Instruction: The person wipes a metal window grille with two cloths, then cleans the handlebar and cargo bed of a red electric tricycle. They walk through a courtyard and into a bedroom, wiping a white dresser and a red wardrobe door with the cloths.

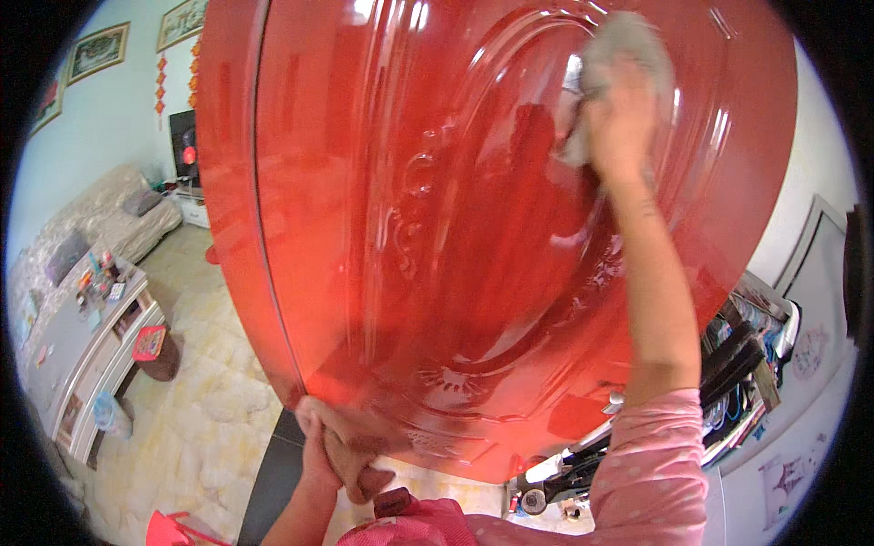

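A glossy red door panel [437, 273] with moulded oval and scroll relief fills the middle of the view. Up at its right part, my right hand [621, 102] presses a grey cloth [631, 44] against the surface; hand and cloth are blurred. My left hand [324, 437] is at the panel's lower left edge, beside the dark vertical seam, and its fingers are partly hidden. A brownish shape, perhaps a cloth, lies against that hand; its nature cannot be told.
Left are a covered sofa [130, 211], a low table [68, 341] with small items, a lidded bin [158, 362] and a blue-lined bin [113, 416]. A red stool or chair [171, 529] is lower left. A cluttered rack [744, 362] and a grey door [812, 252] stand right.
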A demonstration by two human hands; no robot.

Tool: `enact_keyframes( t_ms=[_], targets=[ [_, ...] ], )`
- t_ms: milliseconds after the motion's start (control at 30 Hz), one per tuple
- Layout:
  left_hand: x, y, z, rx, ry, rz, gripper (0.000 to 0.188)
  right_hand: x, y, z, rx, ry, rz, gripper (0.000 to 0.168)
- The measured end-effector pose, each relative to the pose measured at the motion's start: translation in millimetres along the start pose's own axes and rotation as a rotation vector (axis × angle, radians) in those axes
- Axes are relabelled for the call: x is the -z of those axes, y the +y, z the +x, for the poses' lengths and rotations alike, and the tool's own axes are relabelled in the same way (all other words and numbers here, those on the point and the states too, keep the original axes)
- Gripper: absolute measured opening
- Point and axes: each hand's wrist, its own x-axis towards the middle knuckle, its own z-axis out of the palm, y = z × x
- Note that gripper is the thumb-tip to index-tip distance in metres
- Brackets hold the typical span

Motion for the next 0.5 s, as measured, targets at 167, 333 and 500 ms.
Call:
enact_keyframes(
  t_ms=[167,333,500],
  targets=[
    [-16,63,59,-0.324,-0.042,0.032,0.072,14,-134,-107,0.397,-0.874,0.286,0.047],
    [-100,107,92,-0.423,-0.093,-0.003,0.05,58,-97,-205,0.866,-0.976,0.333,0.03],
    [-165,122,122,-0.859,-0.15,0.222,0.044,80,4,-121,0.53,-0.824,0.13,0.04]
  ],
)
